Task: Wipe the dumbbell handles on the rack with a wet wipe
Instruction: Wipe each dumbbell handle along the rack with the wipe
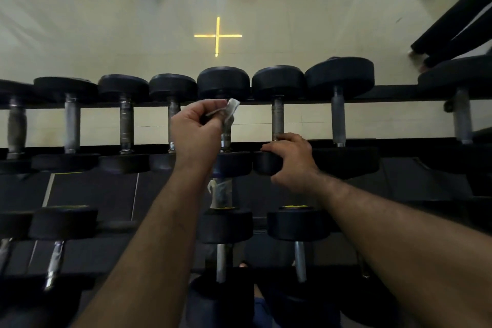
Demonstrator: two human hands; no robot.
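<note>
The left hand (195,128) pinches a crumpled wet wipe (229,112) against the handle (226,138) of a dumbbell on the top tier of the rack (394,93); the hand and wipe cover most of that handle, and only its lower, near stretch shows. The right hand (291,160) curls over the near head (267,164) of the neighbouring dumbbell to the right, gripping it; its palm side is hidden. The neighbouring handle (277,120) stands bare above the fingers. A second scrap of pale material (213,186) lies below the top tier, partly behind the left forearm; what it is cannot be made out. Lower-tier dumbbells (225,226) are cut off by both forearms and the frame's bottom edge. Beyond the rack, a yellow cross (217,36) marks the pale floor (106,21). Dark equipment legs (452,26) enter at upper right, blurred.
</note>
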